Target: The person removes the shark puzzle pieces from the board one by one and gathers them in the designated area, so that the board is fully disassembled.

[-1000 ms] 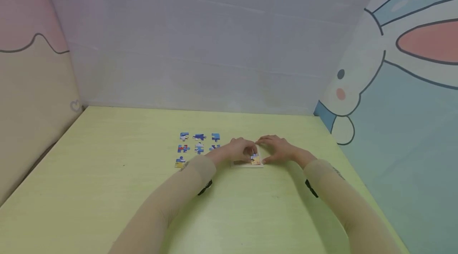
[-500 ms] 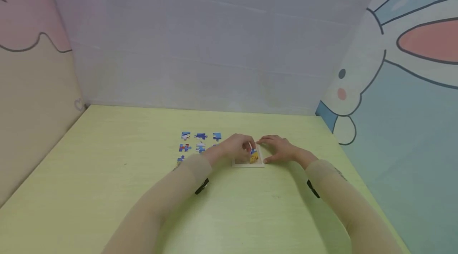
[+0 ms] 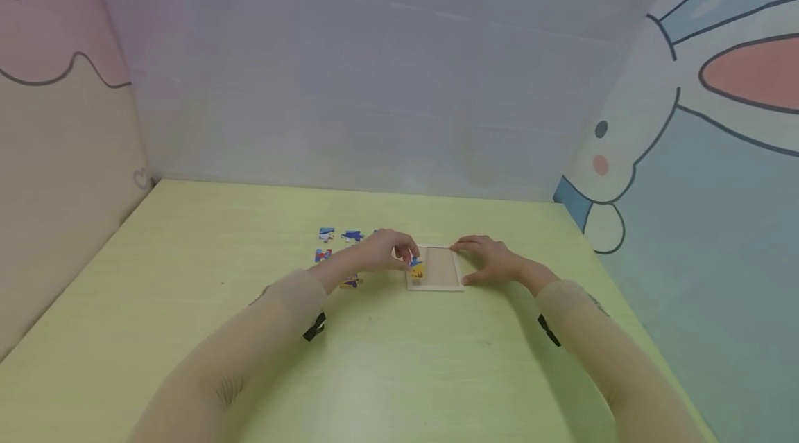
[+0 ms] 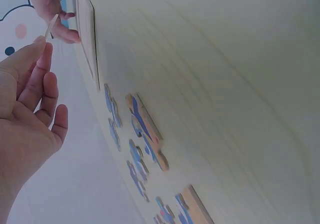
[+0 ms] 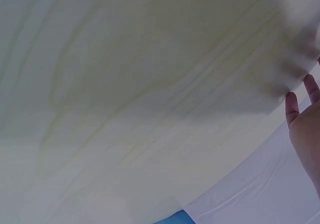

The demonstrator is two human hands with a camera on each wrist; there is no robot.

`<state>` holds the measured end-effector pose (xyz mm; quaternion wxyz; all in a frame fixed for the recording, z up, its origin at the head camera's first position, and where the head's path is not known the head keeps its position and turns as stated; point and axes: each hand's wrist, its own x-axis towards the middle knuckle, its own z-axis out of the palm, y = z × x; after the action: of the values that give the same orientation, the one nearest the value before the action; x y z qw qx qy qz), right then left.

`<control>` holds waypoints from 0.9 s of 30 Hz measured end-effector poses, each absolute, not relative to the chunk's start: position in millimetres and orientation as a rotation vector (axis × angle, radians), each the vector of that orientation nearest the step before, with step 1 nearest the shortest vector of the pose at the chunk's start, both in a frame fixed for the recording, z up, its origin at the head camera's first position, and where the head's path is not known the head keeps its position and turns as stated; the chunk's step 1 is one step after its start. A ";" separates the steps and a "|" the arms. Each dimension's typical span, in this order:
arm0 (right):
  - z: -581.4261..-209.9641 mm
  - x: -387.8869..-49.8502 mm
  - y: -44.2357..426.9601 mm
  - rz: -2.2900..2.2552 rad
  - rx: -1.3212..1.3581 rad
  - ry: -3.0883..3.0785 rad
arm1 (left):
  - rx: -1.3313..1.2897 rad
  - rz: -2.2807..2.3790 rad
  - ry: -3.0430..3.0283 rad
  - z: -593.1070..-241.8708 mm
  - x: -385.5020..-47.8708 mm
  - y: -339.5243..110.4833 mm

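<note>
My left hand [image 3: 382, 251] pinches a yellow and blue jigsaw piece [image 3: 416, 269] between thumb and finger, over the left part of a shallow wooden puzzle tray [image 3: 435, 288]. In the left wrist view this piece [image 4: 51, 26] appears edge-on, raised at the fingertips, while the other fingers curl loosely. My right hand [image 3: 493, 261] lies at the tray's right side, thumb by the near corner and fingertips by the far one, fingers spread. The tray's visible floor is bare wood. In the right wrist view only part of the right hand [image 5: 306, 129] shows.
Left of the tray, several loose jigsaw pieces lie in rows, including a dark blue piece [image 3: 352, 236] and a red and blue piece [image 3: 322, 255]. My left arm hides some of them. A pale wall [image 3: 337, 82] stands behind the yellow-green table [image 3: 399, 374].
The yellow and blue piece has left the tray's right side and moved left in my left hand, uncovering the tray's floor. My right hand stays at the tray's right edge.
</note>
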<state>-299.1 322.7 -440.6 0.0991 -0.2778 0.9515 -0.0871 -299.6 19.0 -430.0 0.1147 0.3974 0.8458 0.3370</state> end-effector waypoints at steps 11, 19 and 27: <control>-439.4 -296.1 325.5 -0.317 -0.890 2.809 | 1.061 0.975 2.468 -442.1 -289.5 -21.8; -438.4 -295.2 324.4 -0.299 -0.897 2.810 | 1.052 0.996 2.445 -455.4 -291.9 -35.1; -437.8 -294.9 323.1 -0.299 -0.888 2.807 | 1.074 0.887 2.518 -458.0 -293.5 -36.0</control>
<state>-294.9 323.1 -437.8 0.0911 -0.2988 0.9446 -0.1005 -293.5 -36.0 -458.0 0.1317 0.3700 0.8674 0.3056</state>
